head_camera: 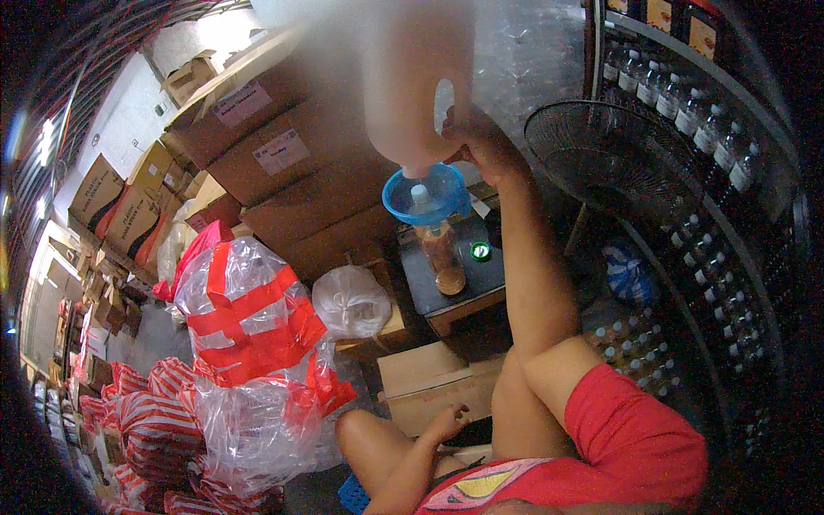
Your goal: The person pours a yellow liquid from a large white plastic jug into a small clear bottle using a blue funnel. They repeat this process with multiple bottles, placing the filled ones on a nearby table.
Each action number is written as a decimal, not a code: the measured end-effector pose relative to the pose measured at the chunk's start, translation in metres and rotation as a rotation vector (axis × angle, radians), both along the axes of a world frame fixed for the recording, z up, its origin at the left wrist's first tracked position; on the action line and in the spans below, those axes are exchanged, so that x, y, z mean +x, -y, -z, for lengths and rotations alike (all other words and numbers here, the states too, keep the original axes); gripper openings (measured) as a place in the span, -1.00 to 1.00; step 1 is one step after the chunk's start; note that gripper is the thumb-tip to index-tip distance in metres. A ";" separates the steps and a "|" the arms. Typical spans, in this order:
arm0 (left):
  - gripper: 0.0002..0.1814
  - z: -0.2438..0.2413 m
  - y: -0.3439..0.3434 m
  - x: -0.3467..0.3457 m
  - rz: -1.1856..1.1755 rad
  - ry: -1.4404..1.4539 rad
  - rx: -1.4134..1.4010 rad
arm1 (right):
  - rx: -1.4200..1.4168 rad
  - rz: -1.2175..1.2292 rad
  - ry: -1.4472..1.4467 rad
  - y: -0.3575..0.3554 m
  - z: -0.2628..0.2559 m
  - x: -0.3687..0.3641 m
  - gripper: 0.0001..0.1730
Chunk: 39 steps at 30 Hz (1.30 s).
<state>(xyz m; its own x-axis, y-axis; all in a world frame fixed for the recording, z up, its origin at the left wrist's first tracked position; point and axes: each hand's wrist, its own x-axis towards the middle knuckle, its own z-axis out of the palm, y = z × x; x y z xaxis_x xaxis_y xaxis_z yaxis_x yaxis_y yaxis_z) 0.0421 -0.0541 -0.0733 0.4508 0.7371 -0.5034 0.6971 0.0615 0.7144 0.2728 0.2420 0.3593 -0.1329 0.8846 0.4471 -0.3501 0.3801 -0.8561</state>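
Note:
My right hand [483, 145] is raised, closed on the handle of a large translucent plastic jug [402, 96]. The jug is tipped mouth down over a blue plastic funnel [393, 199], and its upper part is blurred. A small white piece [420, 193] shows inside the funnel. Below the funnel, a clear bottle [441, 257] with brownish contents stands on a small dark-topped table [418, 283]. A green-rimmed cap [480, 252] lies right of the bottle. My left hand [450, 421] is low by my knees, fingers loosely curled and apart, with nothing seen in it.
Stacked cardboard boxes [309, 180] stand behind the table. A black fan [599, 154] and shelves of capped bottles [702, 129] are at right, with more bottles [634, 354] lower down. Plastic-wrapped bundles with red tape [244, 322] and striped sacks [158, 425] fill the left. A flattened carton [425, 380] lies before me.

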 end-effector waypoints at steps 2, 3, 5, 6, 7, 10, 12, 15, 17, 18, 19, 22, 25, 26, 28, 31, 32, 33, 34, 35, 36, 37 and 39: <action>-0.52 -0.001 -0.003 0.002 0.016 -0.005 -0.013 | -0.013 0.001 0.025 -0.008 0.004 0.006 -0.62; -0.52 0.001 -0.002 0.001 0.017 -0.011 -0.022 | -0.022 -0.005 0.035 -0.007 0.002 0.003 -0.62; -0.52 0.004 0.001 -0.002 0.006 0.008 -0.013 | -0.036 0.022 0.041 -0.001 -0.001 0.000 -0.63; -0.52 0.006 0.001 -0.002 0.003 0.018 -0.007 | -0.041 0.038 0.045 0.003 -0.004 -0.002 -0.63; -0.52 0.008 0.001 -0.003 0.005 0.022 -0.011 | -0.045 0.030 0.043 0.003 -0.004 -0.002 -0.63; -0.52 0.001 -0.002 0.000 0.014 0.015 -0.032 | -0.055 0.018 0.045 0.000 -0.001 0.001 -0.63; -0.53 -0.004 -0.003 0.001 0.012 -0.016 -0.059 | -0.063 0.021 0.055 0.000 -0.001 0.002 -0.63; -0.53 -0.005 -0.004 0.001 0.041 -0.012 -0.035 | -0.057 0.035 0.070 0.002 -0.003 0.000 -0.63; -0.53 -0.006 -0.003 0.002 0.033 -0.024 -0.043 | -0.051 0.038 0.064 0.003 -0.003 0.000 -0.63; -0.53 -0.004 -0.002 0.001 0.028 -0.031 -0.047 | -0.048 0.038 0.060 0.003 -0.002 0.000 -0.64; -0.53 -0.002 -0.002 0.000 0.030 -0.030 -0.039 | -0.041 0.026 0.063 0.001 -0.002 0.000 -0.64; -0.53 -0.004 -0.002 0.001 0.021 -0.031 -0.035 | -0.035 0.015 0.070 0.003 -0.006 -0.002 -0.63; -0.53 -0.019 -0.002 0.005 -0.003 -0.042 -0.064 | -0.046 0.039 0.073 0.006 -0.006 -0.002 -0.62; -0.52 -0.029 -0.004 0.007 0.001 -0.044 -0.065 | -0.043 0.039 0.078 0.004 -0.004 0.001 -0.62; -0.52 -0.033 -0.004 0.007 -0.005 -0.045 -0.068 | -0.036 0.032 0.076 0.002 -0.002 0.002 -0.61; -0.51 -0.028 -0.002 0.005 -0.010 -0.037 -0.064 | -0.029 0.031 0.071 0.001 -0.002 0.001 -0.60; -0.52 -0.025 -0.002 0.004 -0.003 -0.036 -0.058 | -0.031 0.034 0.077 0.001 -0.002 0.000 -0.60; -0.52 -0.025 -0.003 0.004 0.004 -0.033 -0.051 | -0.034 0.038 0.085 0.001 -0.002 0.000 -0.60; -0.52 -0.024 -0.003 0.004 0.000 -0.035 -0.056 | -0.037 0.038 0.085 0.002 -0.003 -0.001 -0.60; -0.52 -0.024 -0.002 0.004 -0.003 -0.038 -0.060 | -0.041 0.038 0.084 0.002 -0.003 -0.001 -0.60; -0.53 -0.025 -0.002 0.005 -0.005 -0.040 -0.064 | -0.044 0.040 0.084 0.002 -0.003 -0.001 -0.60; -0.53 -0.027 -0.003 0.006 0.001 -0.051 -0.059 | -0.044 0.043 0.094 0.002 -0.003 0.000 -0.60; -0.55 -0.027 -0.003 0.007 0.012 -0.074 -0.051 | -0.045 0.049 0.112 0.002 -0.003 0.001 -0.60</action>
